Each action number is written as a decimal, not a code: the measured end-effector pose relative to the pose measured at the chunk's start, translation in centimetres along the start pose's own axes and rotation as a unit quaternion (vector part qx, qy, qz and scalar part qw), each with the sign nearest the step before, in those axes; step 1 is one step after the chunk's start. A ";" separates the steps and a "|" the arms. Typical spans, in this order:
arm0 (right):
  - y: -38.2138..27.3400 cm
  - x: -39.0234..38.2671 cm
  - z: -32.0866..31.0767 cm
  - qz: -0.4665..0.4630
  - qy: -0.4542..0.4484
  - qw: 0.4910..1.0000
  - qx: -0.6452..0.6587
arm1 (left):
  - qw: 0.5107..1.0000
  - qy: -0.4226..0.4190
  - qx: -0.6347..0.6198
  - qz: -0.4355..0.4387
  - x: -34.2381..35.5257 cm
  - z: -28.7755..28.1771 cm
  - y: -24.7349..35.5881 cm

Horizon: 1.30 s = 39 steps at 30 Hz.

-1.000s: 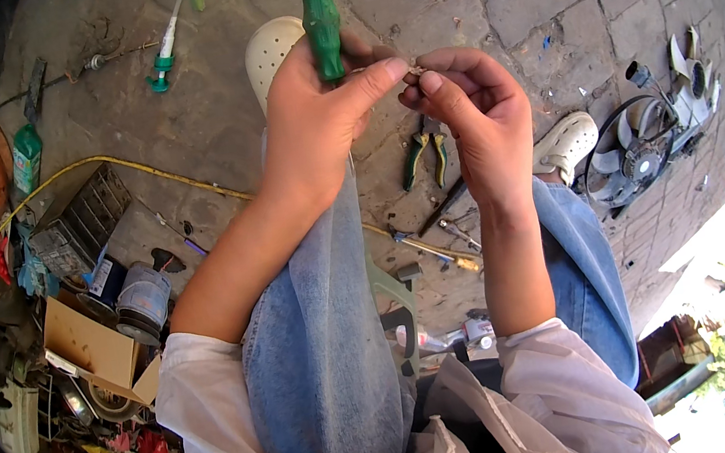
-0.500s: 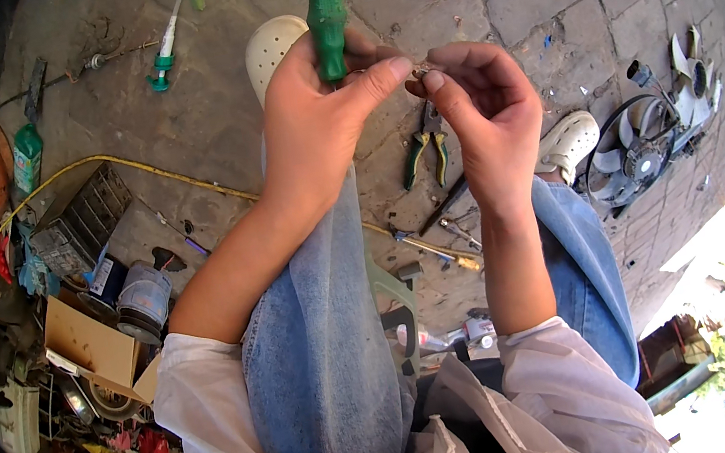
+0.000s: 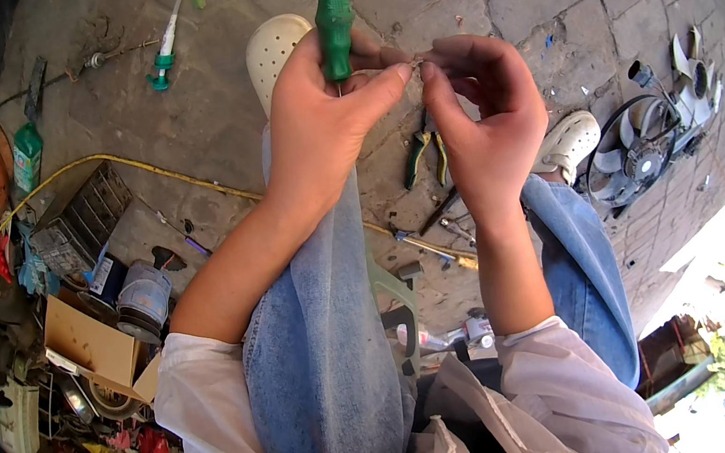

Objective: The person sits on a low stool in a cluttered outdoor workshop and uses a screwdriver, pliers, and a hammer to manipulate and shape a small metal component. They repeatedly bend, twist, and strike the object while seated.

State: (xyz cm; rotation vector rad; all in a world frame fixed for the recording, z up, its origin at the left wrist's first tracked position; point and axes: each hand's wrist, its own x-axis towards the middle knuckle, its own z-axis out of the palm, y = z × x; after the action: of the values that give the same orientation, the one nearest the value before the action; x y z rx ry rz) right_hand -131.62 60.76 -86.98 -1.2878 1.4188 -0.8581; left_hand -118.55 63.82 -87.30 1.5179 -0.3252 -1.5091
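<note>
A green-handled screwdriver (image 3: 337,27) stands handle-up in the crook of my left hand (image 3: 309,126), its thin shank showing just under the handle. The thumb and fingers of that hand are closed, their tips meeting those of my right hand (image 3: 489,126). My right thumb and index finger pinch at the same spot, on something too small and covered to name. Below the hands, pliers (image 3: 415,159) with yellow and dark green grips lie on the paving, partly behind my right hand.
A black-ringed fan (image 3: 636,155) lies at the right, beyond my light clog (image 3: 575,141). A yellow hose (image 3: 155,172) crosses the paving on the left. Nearby are a dark crate (image 3: 91,217), a cardboard box (image 3: 87,346), a grey bucket (image 3: 144,294) and a green bottle (image 3: 27,156).
My right hand has turned and shifted slightly left, and the small brownish piece at its fingertips is now hidden. The screwdriver handle has moved a little to the right.
</note>
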 end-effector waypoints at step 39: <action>0.1 -0.4 1.0 0.108 0.029 0.990 0.084 | 0.991 -0.010 -0.107 -0.077 0.0 -0.3 0.3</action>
State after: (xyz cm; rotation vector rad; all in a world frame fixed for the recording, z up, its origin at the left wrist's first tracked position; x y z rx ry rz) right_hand -130.71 61.29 -87.24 -0.9715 1.4682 -0.8535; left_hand -118.16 63.77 -87.13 1.3831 -0.0555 -1.6239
